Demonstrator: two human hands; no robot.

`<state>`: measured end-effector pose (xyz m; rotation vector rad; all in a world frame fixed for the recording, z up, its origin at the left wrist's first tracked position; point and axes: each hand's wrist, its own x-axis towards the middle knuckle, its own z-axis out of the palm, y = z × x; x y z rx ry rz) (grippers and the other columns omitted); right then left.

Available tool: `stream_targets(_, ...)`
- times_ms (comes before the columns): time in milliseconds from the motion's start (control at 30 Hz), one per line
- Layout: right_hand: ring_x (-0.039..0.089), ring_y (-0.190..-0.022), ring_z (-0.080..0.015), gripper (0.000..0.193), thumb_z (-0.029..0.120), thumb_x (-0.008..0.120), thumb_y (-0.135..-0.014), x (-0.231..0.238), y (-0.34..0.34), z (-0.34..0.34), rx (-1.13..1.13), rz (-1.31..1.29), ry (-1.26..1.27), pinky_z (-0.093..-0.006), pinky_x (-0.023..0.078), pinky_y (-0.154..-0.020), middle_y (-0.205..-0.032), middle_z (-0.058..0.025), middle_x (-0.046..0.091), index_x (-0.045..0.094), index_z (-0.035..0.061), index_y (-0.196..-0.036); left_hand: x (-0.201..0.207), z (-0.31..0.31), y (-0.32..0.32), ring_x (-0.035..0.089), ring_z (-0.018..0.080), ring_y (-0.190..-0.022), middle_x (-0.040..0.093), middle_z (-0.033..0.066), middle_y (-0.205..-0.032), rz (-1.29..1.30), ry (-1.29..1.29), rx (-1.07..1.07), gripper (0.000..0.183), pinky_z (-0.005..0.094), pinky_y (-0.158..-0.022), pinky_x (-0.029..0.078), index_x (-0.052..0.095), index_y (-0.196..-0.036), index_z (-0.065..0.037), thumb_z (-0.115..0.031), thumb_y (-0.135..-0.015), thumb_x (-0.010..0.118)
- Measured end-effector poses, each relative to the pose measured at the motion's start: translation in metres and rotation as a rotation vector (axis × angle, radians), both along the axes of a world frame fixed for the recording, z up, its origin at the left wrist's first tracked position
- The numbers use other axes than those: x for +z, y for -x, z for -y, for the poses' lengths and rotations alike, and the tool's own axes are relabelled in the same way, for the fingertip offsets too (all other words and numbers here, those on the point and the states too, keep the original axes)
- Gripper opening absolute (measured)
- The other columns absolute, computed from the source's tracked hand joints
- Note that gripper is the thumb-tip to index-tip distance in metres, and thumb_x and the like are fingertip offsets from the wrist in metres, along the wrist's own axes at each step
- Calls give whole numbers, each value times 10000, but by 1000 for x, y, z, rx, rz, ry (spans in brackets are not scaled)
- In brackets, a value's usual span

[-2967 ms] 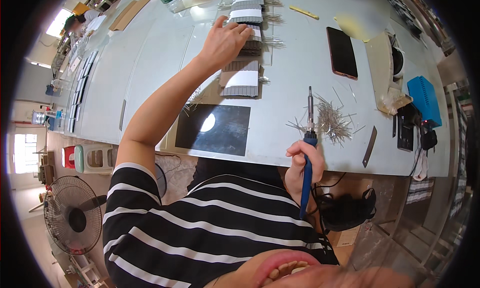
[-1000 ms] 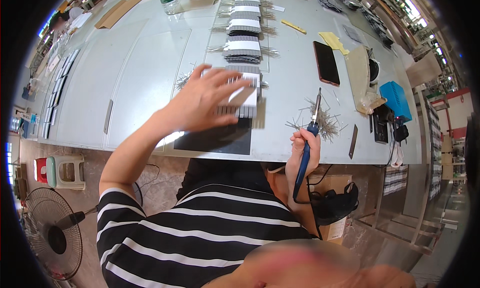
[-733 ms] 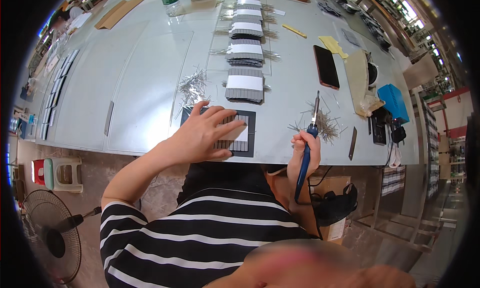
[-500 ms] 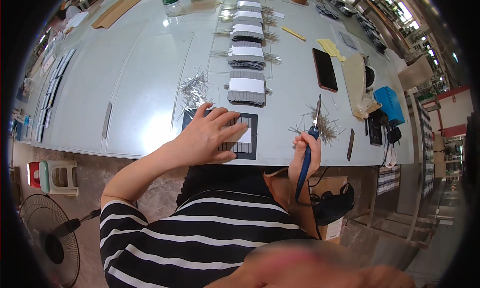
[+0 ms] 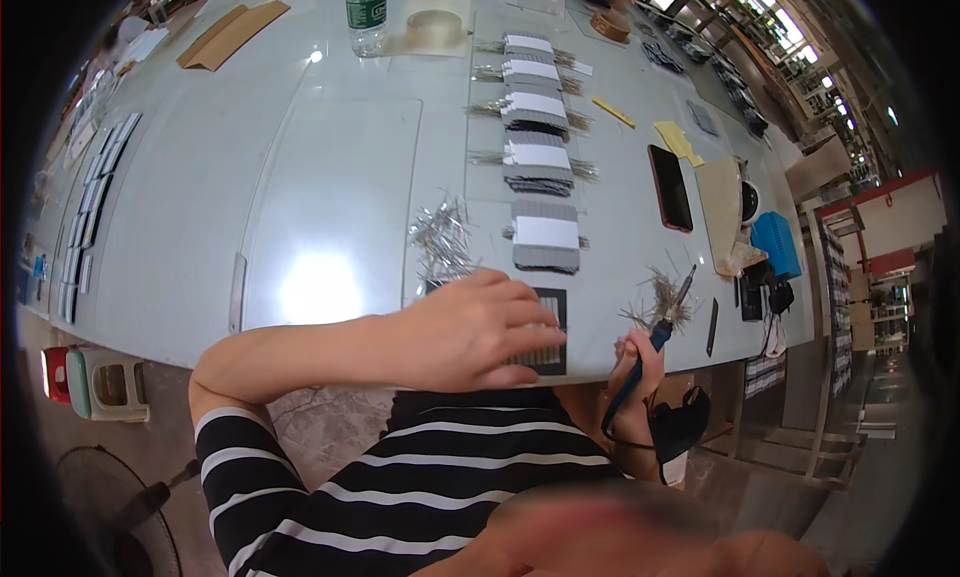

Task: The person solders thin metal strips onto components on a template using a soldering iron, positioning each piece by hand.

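Note:
My left hand point(image 5: 485, 329) lies over a black rectangular frame point(image 5: 561, 327) at the table's near edge, fingers apart and slightly bent. Grey strips fill the frame, partly hidden under that hand. To the right, my right hand point(image 5: 645, 360) grips a soldering iron point(image 5: 627, 385) by its blue handle. The iron's tip points up and away, over a loose pile of thin metal wires point(image 5: 664, 295). Beyond my left hand lies another heap of silvery wire pieces point(image 5: 440, 242). Grey strip bundles with white paper bands point(image 5: 545, 235) stand in a row leading away, wire ends sticking out sideways.
A phone point(image 5: 670, 187), a yellow pen-like stick point(image 5: 613, 112) and a blue box point(image 5: 776, 245) sit on the right. Flat metal strips point(image 5: 712, 327) lie on the table. Farther off are a water bottle point(image 5: 366, 22) and tape roll point(image 5: 434, 29). A fan point(image 5: 115, 507) stands at lower left.
The view has shifted, so the tabletop things appear farther right and lower. My left hand now covers more of the frame, its fingers more bent. The soldering iron stays in my right hand.

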<state>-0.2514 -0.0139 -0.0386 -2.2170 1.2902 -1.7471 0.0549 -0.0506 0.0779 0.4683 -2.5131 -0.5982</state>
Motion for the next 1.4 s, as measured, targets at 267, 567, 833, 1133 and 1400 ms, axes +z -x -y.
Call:
stream_targets(267, 562, -740, -163, 160, 29, 563, -979, 10, -6, -1, -124, -188, -96, -277, 484, -666, -851, -101, 589, 613, -11, -1126, -44, 22, 2, 615, 190, -769, 654, 31, -851, -282, 40, 29, 148, 325, -684, 476, 705, -914, -70, -163, -802, 732)
stream_targets(567, 546, -606, -118, 171, 93, 540, -1000, -3, -6, -7, -116, -75, -130, -240, 434, -531, -692, -55, 590, 604, 22, -1142, -49, 22, 3, 553, 180, -637, 568, 14, -698, -324, 233, 67, 203, 306, -572, 417, 619, -725, -98, -219, -763, 778)
stream_targets(833, 551, -601, -139, 147, 120, 502, -996, -14, 4, -12, -59, -15, -108, -271, 461, -547, -702, -92, 586, 511, 40, -1120, -49, 27, -3, 557, 199, -592, 570, 38, -662, -254, 451, 60, 220, 333, -508, 435, 585, -678, -88, -158, -759, 778)
stream_targets(1133, 524, -539, -154, 276, -51, 746, -779, 14, 2, 8, -120, 21, 81, -253, 446, -516, -666, -52, 603, 538, 25, -944, -21, -17, 59, 580, 204, -763, 617, 30, -813, 27, 343, 388, 253, 322, -642, 443, 691, -943, -75, -90, -710, 789)
stream_targets(1400, 454, -586, -19, 315, -19, 754, -831, 4, 7, 14, -246, 209, 36, -150, 355, -508, -721, -10, 573, 524, 15, -1043, -59, -19, 176, 517, 218, -1049, 575, 50, -1143, 177, 272, 596, 344, 384, -861, 385, 622, -1161, -76, -178, -835, 652)
